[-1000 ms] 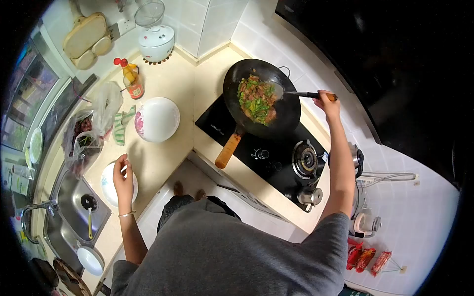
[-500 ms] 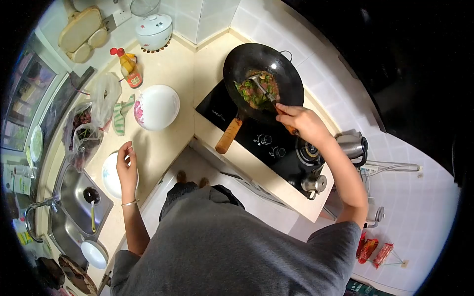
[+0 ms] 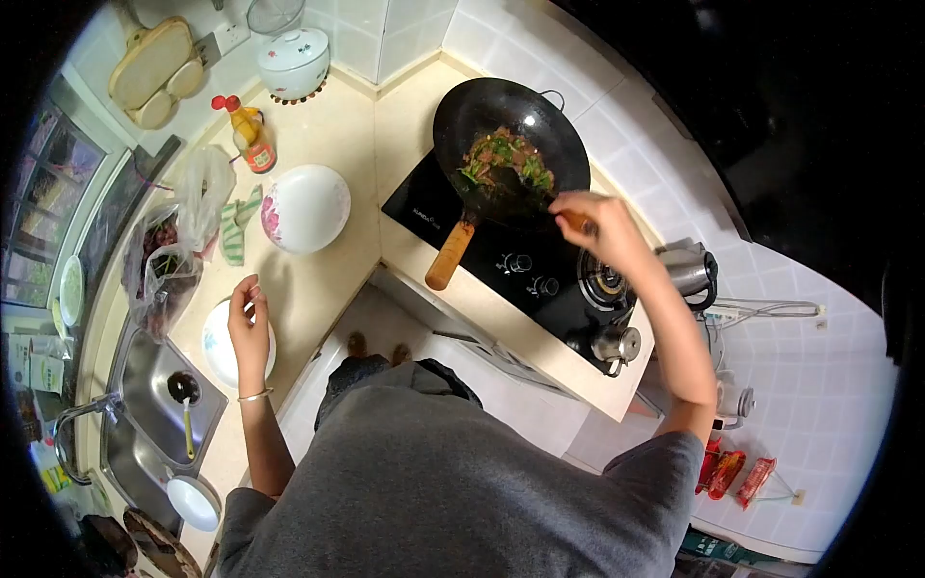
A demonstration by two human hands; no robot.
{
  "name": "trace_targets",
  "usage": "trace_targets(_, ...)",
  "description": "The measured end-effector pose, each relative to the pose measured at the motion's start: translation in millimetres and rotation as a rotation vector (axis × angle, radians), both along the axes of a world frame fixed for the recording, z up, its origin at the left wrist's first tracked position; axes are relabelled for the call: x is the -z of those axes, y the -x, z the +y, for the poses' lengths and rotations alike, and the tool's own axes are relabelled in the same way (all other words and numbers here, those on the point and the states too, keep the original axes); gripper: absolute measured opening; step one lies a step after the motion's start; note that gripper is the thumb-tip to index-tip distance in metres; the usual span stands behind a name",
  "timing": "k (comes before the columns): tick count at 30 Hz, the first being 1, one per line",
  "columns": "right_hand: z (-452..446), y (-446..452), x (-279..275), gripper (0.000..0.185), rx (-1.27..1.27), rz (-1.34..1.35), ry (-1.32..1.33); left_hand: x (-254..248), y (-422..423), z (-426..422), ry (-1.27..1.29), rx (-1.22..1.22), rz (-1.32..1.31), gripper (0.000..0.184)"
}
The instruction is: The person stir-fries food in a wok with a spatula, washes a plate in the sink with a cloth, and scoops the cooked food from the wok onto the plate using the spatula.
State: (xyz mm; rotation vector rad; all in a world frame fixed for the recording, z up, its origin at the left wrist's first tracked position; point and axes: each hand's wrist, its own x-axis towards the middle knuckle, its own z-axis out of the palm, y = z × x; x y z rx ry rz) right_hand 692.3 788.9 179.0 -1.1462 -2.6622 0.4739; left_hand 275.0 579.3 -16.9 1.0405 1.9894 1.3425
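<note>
At the left, a smooth steel sink [image 3: 145, 395] is set into the pale, glossy table [image 3: 352, 149], with a thin, crinkled clear plastic bag [image 3: 198, 197] lying on its far side and a round white bowl [image 3: 194, 503] at its near side. Next comes a soft, green-and-white striped cloth [image 3: 232, 236]. The left hand [image 3: 249, 328], fingers loosely curled, is over a shallow white dish [image 3: 220, 347]; whether they touch, I cannot tell. Farther back are a red-capped bottle [image 3: 258, 149] and a rounded, lidded white pot [image 3: 294, 65]; a wide, pink-flowered plate [image 3: 316, 204] lies nearer. Right of these, a dark, deep-curved metal wok [image 3: 487, 106] sits on the glossy black stove [image 3: 501, 279], its cylindrical wooden handle pointing near and left. Inside lies moist, chopped green-and-brown food [image 3: 506, 154]. The right hand [image 3: 597, 229], well apart from the left, is clamped around a wooden tool handle [image 3: 574, 221] at the wok's right rim. A shiny metal kettle [image 3: 686, 272] stands farther right.
</note>
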Motion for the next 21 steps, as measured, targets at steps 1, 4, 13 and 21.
trace_targets(1,9.6,-2.5,-2.1,0.018,0.029,0.051,0.037,-0.4,1.8,-1.0,0.002,-0.007,0.005,0.028)
trace_targets(4,18.3,-7.6,-44.2,0.015,0.059,0.014,0.097,0.9,7.8,-8.6,-0.02,-0.056,0.013,0.027)
trace_targets(13,41.0,-6.5,-40.0,0.013,-0.048,-0.14,0.218,8.7,15.4,-18.8,-0.036,-0.055,-0.01,0.028)
trace_targets(21,89.5,-51.3,-69.8,0.03,0.529,0.245,0.186,10.3,19.0,-12.6,-0.047,-0.047,-0.017,0.029)
